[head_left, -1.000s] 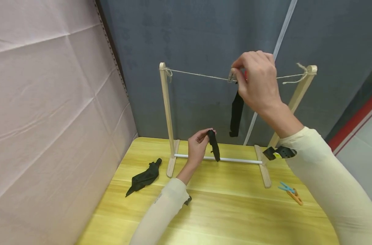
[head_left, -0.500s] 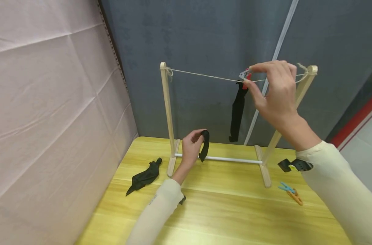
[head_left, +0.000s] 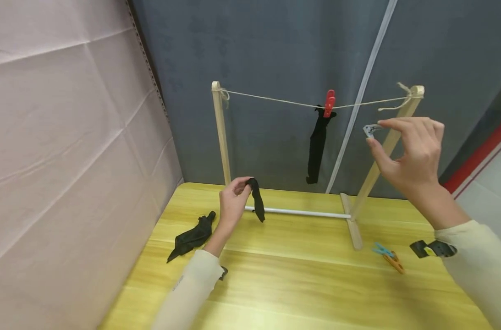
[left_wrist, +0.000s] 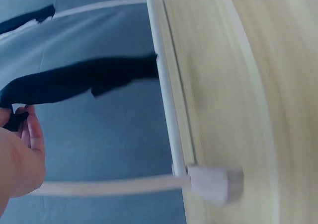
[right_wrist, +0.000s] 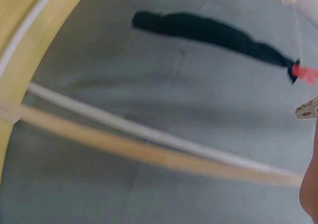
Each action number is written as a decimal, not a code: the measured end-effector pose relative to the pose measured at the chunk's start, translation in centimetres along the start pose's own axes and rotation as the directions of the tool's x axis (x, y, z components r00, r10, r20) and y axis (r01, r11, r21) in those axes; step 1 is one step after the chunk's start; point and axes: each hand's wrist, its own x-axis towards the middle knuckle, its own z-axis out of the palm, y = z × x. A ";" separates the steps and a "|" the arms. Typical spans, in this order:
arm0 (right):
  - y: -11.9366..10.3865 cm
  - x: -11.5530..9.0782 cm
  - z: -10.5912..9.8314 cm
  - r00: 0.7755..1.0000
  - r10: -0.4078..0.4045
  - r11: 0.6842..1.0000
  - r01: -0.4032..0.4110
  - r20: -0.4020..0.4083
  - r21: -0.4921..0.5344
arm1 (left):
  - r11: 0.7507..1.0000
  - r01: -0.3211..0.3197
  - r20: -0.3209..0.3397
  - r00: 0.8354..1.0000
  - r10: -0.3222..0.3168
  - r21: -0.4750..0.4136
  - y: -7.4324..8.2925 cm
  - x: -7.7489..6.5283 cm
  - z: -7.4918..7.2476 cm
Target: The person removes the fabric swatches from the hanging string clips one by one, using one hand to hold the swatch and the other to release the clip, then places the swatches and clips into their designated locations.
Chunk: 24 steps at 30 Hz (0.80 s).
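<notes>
My left hand (head_left: 232,201) pinches a thin black sock (head_left: 257,201) by one end, and the rest droops toward the white crossbar. In the left wrist view the held sock (left_wrist: 79,79) stretches out from the fingertips. Between thumb and fingers of my right hand (head_left: 417,153) is a grey clothespin (head_left: 370,130), away from the line, in front of the right post. Another black sock (head_left: 317,149) hangs from the string (head_left: 271,98), clipped by a red clothespin (head_left: 329,103). In the right wrist view only the tip of the held clothespin (right_wrist: 307,110) shows.
Two wooden posts (head_left: 221,133) carry the string, joined low by a white crossbar (head_left: 304,212). A crumpled black sock (head_left: 194,234) lies on the table's left. Blue (head_left: 383,250) and orange clothespins (head_left: 393,262) lie at the right. A grey curtain (head_left: 267,46) stands behind.
My right hand has drawn the grey clothespin off the line, rightward and down, uncovering the red clothespin. My left hand has moved left with its sock.
</notes>
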 end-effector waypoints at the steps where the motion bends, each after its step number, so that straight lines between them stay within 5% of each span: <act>1: 0.3 -0.3 -0.4 1.000 0.012 1.000 -0.012 -0.008 -0.015 | 1.000 0.013 -0.005 1.000 -0.013 0.004 0.0 -0.1 -0.6; 15: 4.3 -6.0 -1.8 0.996 0.087 0.993 -0.089 -0.023 -0.079 | 0.970 0.183 -0.158 0.975 -0.158 0.159 -1.7 -2.0 -11.7; 24: 4.1 -8.0 -3.2 0.983 0.154 0.988 -0.155 -0.097 -0.002 | 0.947 0.253 -0.245 0.948 -0.203 0.197 -2.7 -2.9 -16.4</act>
